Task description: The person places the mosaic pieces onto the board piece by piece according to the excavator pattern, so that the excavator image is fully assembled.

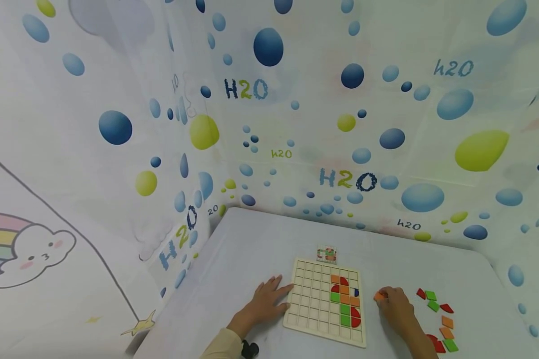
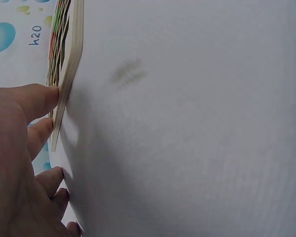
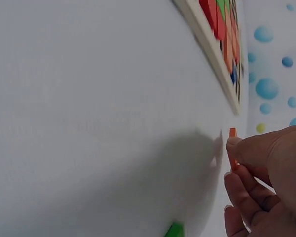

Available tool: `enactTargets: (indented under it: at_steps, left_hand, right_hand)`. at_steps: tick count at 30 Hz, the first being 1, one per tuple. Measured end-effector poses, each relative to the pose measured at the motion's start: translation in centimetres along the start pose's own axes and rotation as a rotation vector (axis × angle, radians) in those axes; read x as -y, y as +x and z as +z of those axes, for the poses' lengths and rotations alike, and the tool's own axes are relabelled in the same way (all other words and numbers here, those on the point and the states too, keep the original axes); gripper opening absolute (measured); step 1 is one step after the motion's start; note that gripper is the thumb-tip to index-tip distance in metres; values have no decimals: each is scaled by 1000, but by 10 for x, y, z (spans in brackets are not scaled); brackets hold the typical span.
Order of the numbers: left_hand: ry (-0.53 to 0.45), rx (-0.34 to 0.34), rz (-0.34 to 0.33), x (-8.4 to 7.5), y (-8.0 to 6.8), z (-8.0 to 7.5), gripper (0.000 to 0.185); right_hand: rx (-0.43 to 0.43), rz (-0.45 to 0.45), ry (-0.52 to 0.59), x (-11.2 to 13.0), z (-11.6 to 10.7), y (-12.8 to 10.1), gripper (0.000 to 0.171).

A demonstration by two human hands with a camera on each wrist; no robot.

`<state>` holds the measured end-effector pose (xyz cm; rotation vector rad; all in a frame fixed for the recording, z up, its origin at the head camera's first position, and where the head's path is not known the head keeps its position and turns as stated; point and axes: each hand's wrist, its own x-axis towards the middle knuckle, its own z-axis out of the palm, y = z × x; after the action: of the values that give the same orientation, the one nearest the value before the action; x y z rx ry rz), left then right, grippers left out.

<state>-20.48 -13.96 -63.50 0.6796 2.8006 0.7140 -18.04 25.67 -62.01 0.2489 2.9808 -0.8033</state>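
Note:
A pale wooden grid board point(image 1: 312, 304) lies on the white table, with orange, red, green and blue tiles filling part of its right columns. My left hand point(image 1: 269, 299) lies flat on the table, its straight fingertips point(image 2: 44, 98) touching the board's left edge point(image 2: 69, 59). My right hand point(image 1: 395, 304) is just right of the board and pinches a small orange tile point(image 1: 379, 296) between thumb and fingers point(image 3: 244, 148), above the table. The board's right edge point(image 3: 212, 49) shows in the right wrist view.
Loose red, green and orange tiles point(image 1: 440, 319) lie scattered at the right of the table; one green tile point(image 3: 173, 230) shows by my right hand. A small picture card point(image 1: 327, 254) sits behind the board. Bubble-printed curtains wall in the table.

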Motion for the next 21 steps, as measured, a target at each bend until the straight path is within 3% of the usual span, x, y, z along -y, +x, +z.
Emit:
enactTargets:
  at_steps: [9,16,21]
  left_hand:
    - [6,1,-5,0,0,0,56]
    - [4,4,-8,-2,-1,-3,56]
    - [1,-3,5,-3,-1,-5,56]
  right_hand:
    - [-7,-168,-19,45,17,-15,25]
    - [-40,-311,8,62,33,-22,20]
    - [-41,-347,13,71,43,-24,21]
